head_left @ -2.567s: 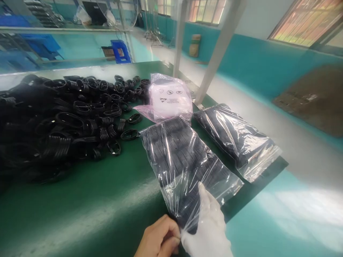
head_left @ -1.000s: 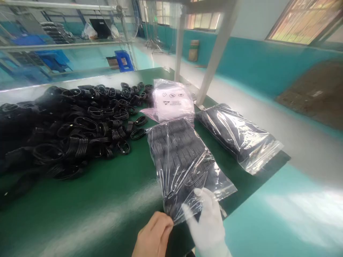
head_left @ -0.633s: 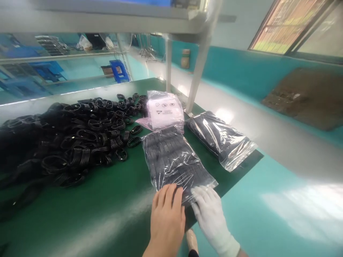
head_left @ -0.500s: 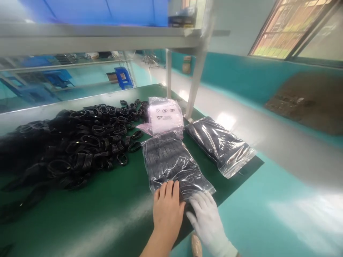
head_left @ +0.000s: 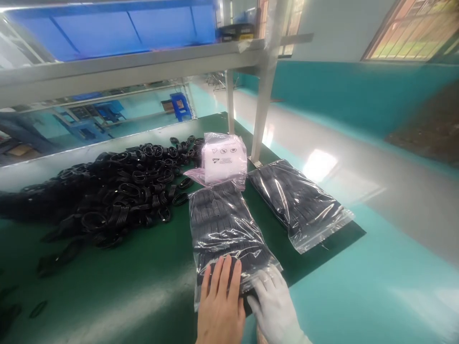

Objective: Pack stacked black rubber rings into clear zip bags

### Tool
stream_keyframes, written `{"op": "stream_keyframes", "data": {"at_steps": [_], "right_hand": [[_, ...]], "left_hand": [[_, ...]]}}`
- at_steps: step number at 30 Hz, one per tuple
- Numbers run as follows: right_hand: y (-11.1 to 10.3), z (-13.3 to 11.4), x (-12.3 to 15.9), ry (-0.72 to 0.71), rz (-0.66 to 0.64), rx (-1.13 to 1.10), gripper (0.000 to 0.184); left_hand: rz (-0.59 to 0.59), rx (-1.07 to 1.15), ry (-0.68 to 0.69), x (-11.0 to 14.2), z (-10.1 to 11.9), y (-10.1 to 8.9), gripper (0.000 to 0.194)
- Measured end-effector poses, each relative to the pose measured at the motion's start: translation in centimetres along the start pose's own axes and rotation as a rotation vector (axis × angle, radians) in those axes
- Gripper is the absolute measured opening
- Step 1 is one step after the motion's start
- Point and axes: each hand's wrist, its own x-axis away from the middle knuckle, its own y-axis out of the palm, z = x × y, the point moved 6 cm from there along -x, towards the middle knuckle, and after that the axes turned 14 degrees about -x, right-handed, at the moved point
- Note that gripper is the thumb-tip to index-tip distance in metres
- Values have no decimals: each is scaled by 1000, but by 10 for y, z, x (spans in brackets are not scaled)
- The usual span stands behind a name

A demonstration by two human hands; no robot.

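A clear plastic bag point(head_left: 222, 224) packed with black rubber rings lies flat on the green table point(head_left: 143, 267). My bare left hand point(head_left: 219, 302) rests flat on the bag's near end, fingers stretched out. My right hand point(head_left: 274, 306), in a white glove, lies flat beside it on the same end of the bag, fingers spread. Neither hand grips anything.
A big heap of loose black rings point(head_left: 107, 191) covers the table's left. A second filled clear bag point(head_left: 297, 203) lies to the right near the table edge. A stack of pink empty bags point(head_left: 224, 160) sits behind. A metal post point(head_left: 263, 100) and shelf stand beyond.
Both hands went from pinching the bag's near edge to lying flat on it. The bag has settled flat on the table. The camera tilted up.
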Motion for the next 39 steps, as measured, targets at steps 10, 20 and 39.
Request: {"op": "stream_keyframes", "data": {"at_steps": [10, 20, 39], "right_hand": [[-28, 4, 4, -106, -8, 195, 33], [-19, 11, 13, -171, -180, 337, 45], [-17, 17, 18, -356, -176, 328, 32]], "left_hand": [[195, 269, -130, 20, 45, -19, 29], [-94, 176, -47, 18, 74, 34, 60], [-210, 565, -99, -18, 75, 34, 47]]}}
